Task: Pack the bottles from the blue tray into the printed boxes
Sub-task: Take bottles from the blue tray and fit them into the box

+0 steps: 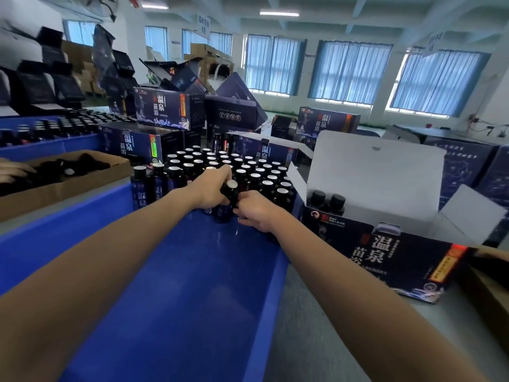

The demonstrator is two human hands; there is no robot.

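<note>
Both hands are working inside the long blue plastic tray (165, 271). The left hand (210, 190) is closing its grip round a dark silver-capped bottle (230, 193) at twelve o'clock. The right hand (256, 213) is curling its grip round another dark bottle (271, 239), mostly hidden. The open printed cardboard box (385, 244) is sitting at two o'clock on the grey bench (303, 312).

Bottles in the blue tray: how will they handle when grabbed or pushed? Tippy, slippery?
Probably tippy: the bottles are tall, narrow and packed upright, so pulling one may topple neighbours. Likely slick: bodies and tray floor look glossy, so they may slide when pushed. Seemingly rigid: the left hand wraps one with no visible denting.
</note>
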